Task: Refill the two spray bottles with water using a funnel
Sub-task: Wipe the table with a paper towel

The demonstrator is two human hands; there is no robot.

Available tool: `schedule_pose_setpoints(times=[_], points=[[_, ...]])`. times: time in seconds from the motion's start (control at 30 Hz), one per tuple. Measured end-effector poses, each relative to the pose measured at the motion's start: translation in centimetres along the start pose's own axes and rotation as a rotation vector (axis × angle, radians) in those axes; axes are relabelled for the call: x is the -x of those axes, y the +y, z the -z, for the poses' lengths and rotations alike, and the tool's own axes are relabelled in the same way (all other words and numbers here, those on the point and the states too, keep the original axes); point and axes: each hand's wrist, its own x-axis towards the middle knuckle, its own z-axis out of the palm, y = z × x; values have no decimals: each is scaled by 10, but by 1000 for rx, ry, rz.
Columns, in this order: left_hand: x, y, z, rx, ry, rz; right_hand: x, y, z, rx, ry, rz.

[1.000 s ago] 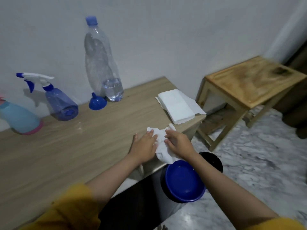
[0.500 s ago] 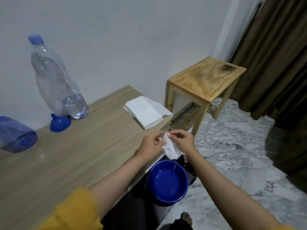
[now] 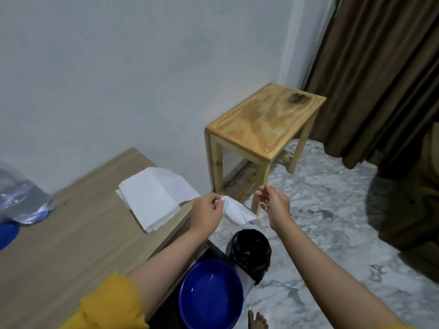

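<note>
Water bottle (image 3: 22,200), just one, sits at the far left edge of the bench (image 3: 78,236), well away from both hands. Left hand (image 3: 207,213) pinches one crumpled tissue (image 3: 234,211) over one black bin (image 3: 249,250); right hand (image 3: 273,204) hangs beside it, loosely curled, holding nothing. One tissue stack (image 3: 152,198), one blue basin (image 3: 211,294).

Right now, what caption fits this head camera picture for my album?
Left hand pinches a crumpled tissue above the black-lined bin, right hand let go.
</note>
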Motion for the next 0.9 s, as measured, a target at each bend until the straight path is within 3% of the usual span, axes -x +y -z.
schedule_pose_setpoints(times=[0.17,0.3,0.43,0.6,0.9], points=[[-38,16,-47,11,-43,-6,-49,-6,28,492,-333,-83],[-57,25,-81,67,-91,-15,-73,-2,36,457,-534,-253],[-69,18,-110,66,-145,46,-101,17,42,348,-496,-242],[-77,0,-144,-19,-136,49,-122,32,54,366,-265,-156],[-87,-19,-188,129,-371,239,-152,58,84,385,-231,-196]])
